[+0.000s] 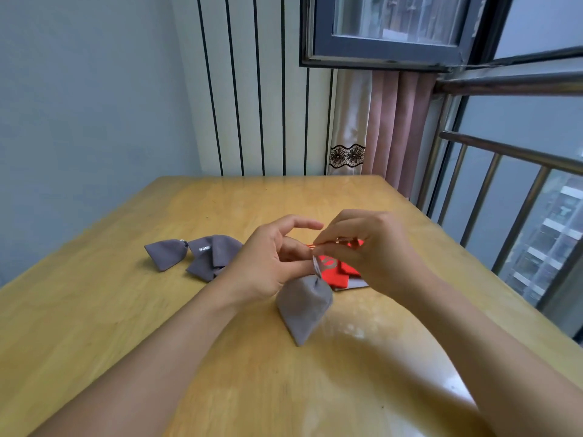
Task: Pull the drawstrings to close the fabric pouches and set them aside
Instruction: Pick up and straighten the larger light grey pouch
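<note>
A grey fabric pouch [304,305] hangs just above the wooden table [220,357], its neck gathered tight. My left hand [268,263] pinches the gathered neck from the left. My right hand [369,253] pinches the silver drawstring at the neck from the right. Behind my hands lie red pouches [339,271] on a grey one, partly hidden. Two grey pouches with drawn necks sit at the left: a small one [164,252] and a larger pile [211,257].
The table's right edge runs along a metal railing [504,190] and a window. A curtain [388,127] hangs at the far corner. A striped wall panel stands behind the table.
</note>
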Action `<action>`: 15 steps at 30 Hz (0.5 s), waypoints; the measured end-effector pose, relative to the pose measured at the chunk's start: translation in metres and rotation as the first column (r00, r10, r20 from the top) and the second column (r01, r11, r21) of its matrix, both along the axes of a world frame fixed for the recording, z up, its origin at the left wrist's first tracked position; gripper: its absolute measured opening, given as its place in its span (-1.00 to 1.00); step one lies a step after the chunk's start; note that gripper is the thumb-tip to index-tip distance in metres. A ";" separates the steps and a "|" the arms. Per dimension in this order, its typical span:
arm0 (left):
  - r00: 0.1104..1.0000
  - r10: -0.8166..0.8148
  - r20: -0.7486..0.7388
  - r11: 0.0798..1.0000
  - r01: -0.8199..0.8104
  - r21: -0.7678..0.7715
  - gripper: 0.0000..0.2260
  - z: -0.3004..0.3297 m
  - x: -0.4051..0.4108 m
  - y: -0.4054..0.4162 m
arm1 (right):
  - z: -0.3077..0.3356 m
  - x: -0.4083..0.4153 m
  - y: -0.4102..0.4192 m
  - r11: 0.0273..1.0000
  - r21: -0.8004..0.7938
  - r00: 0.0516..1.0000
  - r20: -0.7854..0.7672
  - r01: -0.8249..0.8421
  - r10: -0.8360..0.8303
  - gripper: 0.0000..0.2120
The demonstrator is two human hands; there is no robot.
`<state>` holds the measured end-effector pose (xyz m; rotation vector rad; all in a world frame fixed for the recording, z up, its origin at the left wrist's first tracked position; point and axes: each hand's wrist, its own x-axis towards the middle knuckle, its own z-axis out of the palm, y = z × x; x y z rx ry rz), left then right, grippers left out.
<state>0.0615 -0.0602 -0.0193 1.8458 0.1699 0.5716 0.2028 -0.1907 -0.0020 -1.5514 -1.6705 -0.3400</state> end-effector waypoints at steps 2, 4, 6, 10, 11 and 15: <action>0.999 -0.014 0.030 0.998 0.016 -0.057 -0.58 0.002 0.001 0.000 | 0.001 0.005 0.000 0.999 -0.051 0.971 -0.239 -0.019 0.006 -0.98; 0.996 0.014 0.090 0.988 0.000 -0.154 -0.60 0.005 0.000 -0.001 | 0.002 0.007 -0.001 0.991 -0.097 0.906 -0.422 -0.090 0.041 -0.97; 0.989 0.050 0.141 0.980 -0.021 -0.200 -0.62 0.007 -0.001 0.000 | 0.000 0.005 0.000 0.984 -0.098 0.801 -0.595 -0.146 0.060 -0.84; 0.975 0.097 0.201 0.987 -0.068 -0.149 -0.76 0.007 0.000 -0.001 | -0.006 0.001 0.004 0.974 -0.123 0.588 -0.808 -0.188 0.012 -0.73; 0.970 0.118 0.212 0.990 -0.098 -0.105 -0.82 0.005 0.001 -0.002 | -0.007 0.001 0.005 0.970 -0.138 0.553 -0.833 -0.201 -0.004 -0.71; 0.952 0.230 0.202 0.963 -0.253 0.095 -0.93 -0.001 0.004 -0.003 | -0.013 0.004 0.007 0.930 -0.199 0.453 -0.891 -0.310 -0.040 -0.69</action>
